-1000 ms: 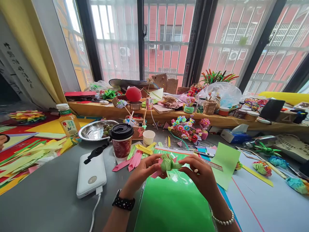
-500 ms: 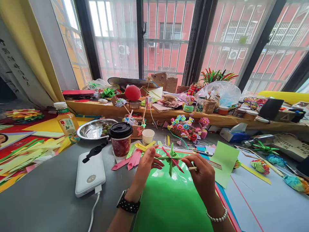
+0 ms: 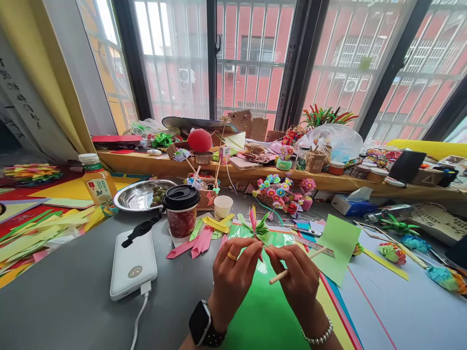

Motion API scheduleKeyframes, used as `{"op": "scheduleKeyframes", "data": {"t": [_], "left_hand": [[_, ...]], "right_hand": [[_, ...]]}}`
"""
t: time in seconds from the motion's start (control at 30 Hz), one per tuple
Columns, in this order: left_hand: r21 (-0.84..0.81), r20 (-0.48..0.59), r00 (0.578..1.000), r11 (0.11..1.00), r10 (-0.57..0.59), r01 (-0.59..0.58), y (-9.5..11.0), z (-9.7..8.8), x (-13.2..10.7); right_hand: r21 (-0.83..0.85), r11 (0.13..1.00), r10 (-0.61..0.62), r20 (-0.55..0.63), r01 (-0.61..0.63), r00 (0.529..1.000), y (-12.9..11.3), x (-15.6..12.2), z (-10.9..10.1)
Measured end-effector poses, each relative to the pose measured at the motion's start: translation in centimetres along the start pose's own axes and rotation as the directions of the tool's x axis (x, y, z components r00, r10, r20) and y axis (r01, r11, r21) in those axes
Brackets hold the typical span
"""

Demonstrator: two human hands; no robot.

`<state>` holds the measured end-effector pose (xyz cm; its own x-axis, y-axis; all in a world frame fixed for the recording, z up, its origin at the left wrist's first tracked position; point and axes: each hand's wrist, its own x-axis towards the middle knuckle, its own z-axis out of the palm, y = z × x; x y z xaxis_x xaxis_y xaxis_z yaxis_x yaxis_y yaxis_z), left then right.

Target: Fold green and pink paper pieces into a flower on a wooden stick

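A small folded paper flower (image 3: 260,228), green with pink tips, is held upright above a green sheet (image 3: 262,301) on the grey table. My left hand (image 3: 233,274), with a ring and a black watch, pinches the flower's base from the left. My right hand (image 3: 294,274), wearing a bead bracelet, pinches the base from the right and also holds a thin wooden stick (image 3: 297,265) that slants up to the right. Both hands meet fingertip to fingertip under the flower.
A white power bank (image 3: 134,262) with a cable lies to the left, beside a lidded paper cup (image 3: 181,211) and a steel bowl (image 3: 140,195). Folded pink and yellow strips (image 3: 200,238) lie ahead. Paper craft, a tissue box (image 3: 352,204) and coloured sheets crowd the back and sides.
The hands have drawn together and turned, so their backs face me. The flower has swung from lying sideways between them to standing upright above the fingertips.
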<state>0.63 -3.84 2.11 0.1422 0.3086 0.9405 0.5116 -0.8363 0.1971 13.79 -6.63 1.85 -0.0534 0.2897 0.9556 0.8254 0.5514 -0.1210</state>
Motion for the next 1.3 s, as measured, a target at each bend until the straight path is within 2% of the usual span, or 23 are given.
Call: {"op": "scheduleKeyframes", "data": {"t": [0.13,0.37,0.53,0.77,1.0,1.3], "left_hand": [[0.013,0.0,1.0,1.0,0.022,-0.022,0.0,-0.21,-0.12],[0.082,0.004,0.996,0.993,0.09,-0.09,0.55,-0.09,-0.01],[0.156,-0.054,0.993,0.983,0.102,-0.092,0.69,0.31,-0.08],[0.169,-0.044,0.993,0.981,0.108,-0.099,0.59,0.28,-0.18],[0.123,-0.024,0.996,0.989,0.092,-0.088,0.5,0.32,-0.29],[0.117,0.001,0.998,0.991,0.064,-0.064,-0.01,0.23,-0.18]], "right_hand": [[0.02,1.0,0.008,-0.024,-0.007,1.0,-0.38,0.1,-0.11],[0.091,0.988,0.128,-0.037,-0.124,0.991,-0.74,0.05,-0.2],[0.126,0.978,0.175,-0.042,-0.169,0.984,-0.83,0.11,0.09],[0.157,0.964,0.223,-0.037,-0.215,0.974,-0.76,-0.12,0.31],[0.149,0.966,0.216,-0.02,-0.211,0.976,-0.84,-0.19,0.14],[0.108,0.987,0.12,0.004,-0.12,0.993,-1.05,-0.25,0.3]]}}
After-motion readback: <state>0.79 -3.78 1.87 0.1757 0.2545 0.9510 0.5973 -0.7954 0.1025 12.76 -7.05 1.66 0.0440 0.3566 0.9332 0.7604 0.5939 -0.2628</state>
